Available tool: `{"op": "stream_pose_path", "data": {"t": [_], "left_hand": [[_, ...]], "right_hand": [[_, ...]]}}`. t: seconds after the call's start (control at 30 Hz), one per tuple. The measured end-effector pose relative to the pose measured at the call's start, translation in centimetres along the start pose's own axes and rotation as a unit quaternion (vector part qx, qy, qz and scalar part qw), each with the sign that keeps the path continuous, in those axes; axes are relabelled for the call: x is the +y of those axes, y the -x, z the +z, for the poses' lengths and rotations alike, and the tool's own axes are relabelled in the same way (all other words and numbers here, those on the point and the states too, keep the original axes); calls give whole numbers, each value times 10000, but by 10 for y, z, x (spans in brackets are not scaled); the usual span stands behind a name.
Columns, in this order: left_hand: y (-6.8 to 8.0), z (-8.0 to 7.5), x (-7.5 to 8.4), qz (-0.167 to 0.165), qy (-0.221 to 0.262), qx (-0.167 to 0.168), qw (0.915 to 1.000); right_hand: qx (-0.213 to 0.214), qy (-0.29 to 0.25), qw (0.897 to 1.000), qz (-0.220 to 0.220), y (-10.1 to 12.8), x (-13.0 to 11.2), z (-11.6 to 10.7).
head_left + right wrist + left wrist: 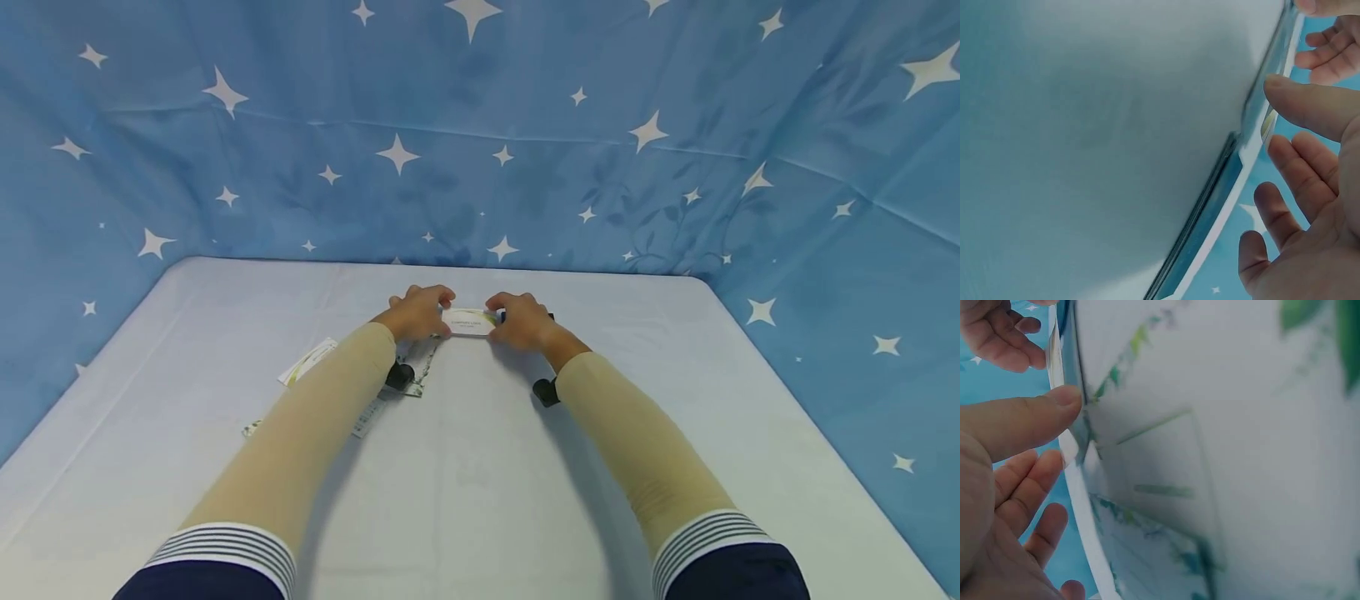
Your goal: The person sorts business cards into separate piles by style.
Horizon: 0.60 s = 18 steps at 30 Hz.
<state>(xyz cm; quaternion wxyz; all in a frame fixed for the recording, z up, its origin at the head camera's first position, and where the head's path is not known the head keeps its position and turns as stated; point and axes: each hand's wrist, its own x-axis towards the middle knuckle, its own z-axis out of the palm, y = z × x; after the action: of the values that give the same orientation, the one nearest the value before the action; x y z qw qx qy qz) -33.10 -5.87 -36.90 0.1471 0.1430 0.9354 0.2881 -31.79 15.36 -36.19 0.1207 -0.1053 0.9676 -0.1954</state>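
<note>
Fingers and thumbs of left hand (420,314) and right hand (522,322) pinch opposite ends of a white card (467,322); a second card (306,362) lies leftward.

The held card (467,322) is between the hands, the left hand (418,313) at its left end and the right hand (522,322) at its right. Left of the grip and nearer the person, a second card (422,360) lies on the table (480,475), partly under the left wrist. Farther left, across the forearm, lies a third card (306,361). Nearer still, a paper piece (367,418) juts out right of that forearm. Right of the grip, a small object (551,316) is mostly hidden behind the right hand. Behind everything hangs the curtain (450,200).
</note>
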Motion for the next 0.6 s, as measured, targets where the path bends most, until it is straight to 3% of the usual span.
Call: {"op": "stream_pose_path", "data": {"t": [0.2, 0.6], "left_hand": [[-1, 4, 0, -298, -194, -49, 9994], [-1, 1, 4, -234, -459, -107, 9986]], "right_hand": [[-108, 102, 9998, 142, -2, 3, 3], [-224, 264, 9994, 58, -8, 5, 1]]}}
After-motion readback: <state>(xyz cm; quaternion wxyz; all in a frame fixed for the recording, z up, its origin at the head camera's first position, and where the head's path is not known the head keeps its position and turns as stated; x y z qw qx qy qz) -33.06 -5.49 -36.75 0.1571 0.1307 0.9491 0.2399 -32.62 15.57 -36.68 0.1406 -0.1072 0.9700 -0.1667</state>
